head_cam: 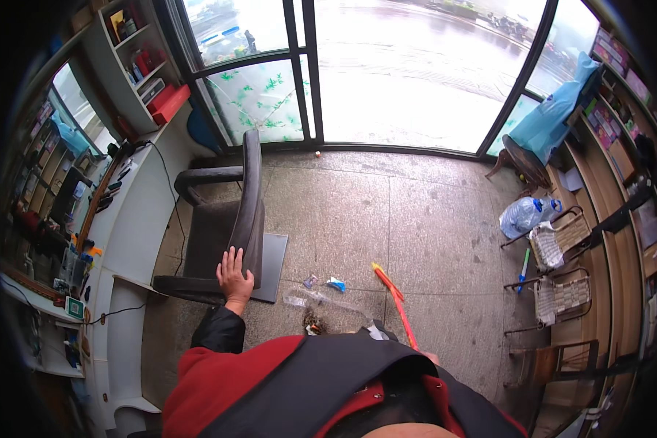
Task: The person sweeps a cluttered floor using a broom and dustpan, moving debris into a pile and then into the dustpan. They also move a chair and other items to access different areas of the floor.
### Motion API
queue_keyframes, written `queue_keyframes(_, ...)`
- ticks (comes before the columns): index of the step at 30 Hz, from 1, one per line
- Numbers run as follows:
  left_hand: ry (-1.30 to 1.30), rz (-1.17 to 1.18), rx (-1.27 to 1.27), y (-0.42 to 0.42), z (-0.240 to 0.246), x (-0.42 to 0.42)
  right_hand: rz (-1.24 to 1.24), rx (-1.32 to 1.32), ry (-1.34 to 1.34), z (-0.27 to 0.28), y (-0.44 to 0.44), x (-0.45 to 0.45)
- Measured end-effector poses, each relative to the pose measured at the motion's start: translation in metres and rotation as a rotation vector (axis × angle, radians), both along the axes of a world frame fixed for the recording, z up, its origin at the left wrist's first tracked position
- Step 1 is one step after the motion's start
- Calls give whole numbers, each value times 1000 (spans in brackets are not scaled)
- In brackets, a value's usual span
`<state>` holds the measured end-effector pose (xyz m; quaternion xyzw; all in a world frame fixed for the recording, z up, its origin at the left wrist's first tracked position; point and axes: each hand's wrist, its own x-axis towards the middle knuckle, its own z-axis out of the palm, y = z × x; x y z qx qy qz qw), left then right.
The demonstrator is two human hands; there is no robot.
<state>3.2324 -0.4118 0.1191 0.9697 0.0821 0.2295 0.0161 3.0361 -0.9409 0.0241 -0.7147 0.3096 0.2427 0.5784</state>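
My left hand (pixel 235 280) rests on the backrest (pixel 246 219) of a dark padded armchair, fingers extended and gripping nothing. Only a sliver of my right hand (pixel 431 358) shows past my dark apron, at the near end of a red stick (pixel 402 317) with a yellow tip. The stick slants away from me over the floor, and the fingers around it are mostly hidden. Between the chair and the stick lie a blue-and-white wrapper (pixel 336 283), a smaller wrapper (pixel 310 281), clear plastic (pixel 317 295) and a small pile of dark debris (pixel 313 322).
A flat grey board (pixel 276 263) lies beside the chair. On the left, a white counter (pixel 134 202) runs below a mirror, with a cable hanging from it. Woven chairs (pixel 561 298) and large water bottles (pixel 520 216) line the right side. Ahead, a glazed doorway (pixel 416 87) opens outside.
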Motion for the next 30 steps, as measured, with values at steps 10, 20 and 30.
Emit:
queue_keyframes(10, -7, 222, -26, -6, -15, 5, 305, -43, -71, 3, -10, 229)
queue_keyframes(20, -28, 681, -108, -51, -14, -9, 593, 60, 113, -14, -38, 413)
queue_keyframes(30, 530, 1176, -689, -252, -74, -117, 1021, -112, 262, -34, -131, 478)
